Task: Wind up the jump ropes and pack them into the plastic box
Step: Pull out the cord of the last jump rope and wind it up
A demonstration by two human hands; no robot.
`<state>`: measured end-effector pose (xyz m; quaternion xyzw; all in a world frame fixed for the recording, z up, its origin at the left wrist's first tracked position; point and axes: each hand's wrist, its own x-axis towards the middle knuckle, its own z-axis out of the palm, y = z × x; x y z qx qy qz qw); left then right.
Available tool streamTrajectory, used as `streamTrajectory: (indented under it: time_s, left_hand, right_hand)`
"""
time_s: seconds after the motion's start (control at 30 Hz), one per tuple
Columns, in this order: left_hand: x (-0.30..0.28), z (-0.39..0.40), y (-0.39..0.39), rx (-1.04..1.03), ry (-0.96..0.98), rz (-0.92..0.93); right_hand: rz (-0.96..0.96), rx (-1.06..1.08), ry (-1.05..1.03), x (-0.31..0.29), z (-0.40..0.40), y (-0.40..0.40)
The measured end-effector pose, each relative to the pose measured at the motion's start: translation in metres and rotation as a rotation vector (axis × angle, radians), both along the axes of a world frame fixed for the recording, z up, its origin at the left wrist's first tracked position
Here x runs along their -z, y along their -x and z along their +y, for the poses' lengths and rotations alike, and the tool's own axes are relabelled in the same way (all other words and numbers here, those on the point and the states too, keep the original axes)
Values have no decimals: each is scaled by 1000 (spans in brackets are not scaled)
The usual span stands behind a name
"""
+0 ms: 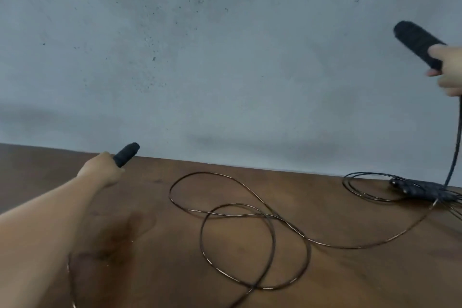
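Before you, a grey wall (200, 45) rises behind the brown tabletop (150, 270). The rope (250, 215) lies looped across it, unwound. Your left hand (102, 170) grips one handle (126, 154), pointing up-right toward the wall. Your right hand (447, 67) holds the other handle (417, 44) raised, angled up-left. A second rope (410, 189) lies coiled at the far right. No writing is readable.

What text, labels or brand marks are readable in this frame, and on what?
None readable.
Black handle in the right hand: no print visible, motion-blurred.
Black handle in the left hand: no marking visible.
Second rope's handles at the table's right edge: too small and blurred to tell.
Wall: only specks, no lettering.
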<state>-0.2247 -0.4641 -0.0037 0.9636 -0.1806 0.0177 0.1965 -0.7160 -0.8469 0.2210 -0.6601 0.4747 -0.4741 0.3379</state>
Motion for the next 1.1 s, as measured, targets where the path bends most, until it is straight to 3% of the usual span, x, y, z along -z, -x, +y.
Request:
streamTrajectory:
  time_s: [0.07,0.13,0.37,0.53,0.63,0.9,1.1]
  left_hand:
    - [11,-10,3,-48,121,41]
    - [18,-22,12,-110,258,100]
    - [9,-64,27,-189,1099,470]
    - [-7,-93,36,-93,1335,667]
    - [10,-101,40,-80,1211,679]
    - [53,-97,61,-2,273,294]
    - [53,-106,93,-16,-36,46]
  right_hand:
    - [-78,-76,-28,14,25,-16]
    - [-5,-213,-33,40,56,-45]
    - [282,-464,-148,129,86,-98]
    - [440,-479,-217,170,94,-106]
    - [558,-491,-213,191,92,-105]
    - [841,-618,-369,223,88,-87]
    - [1167,-652,-258,237,86,-76]
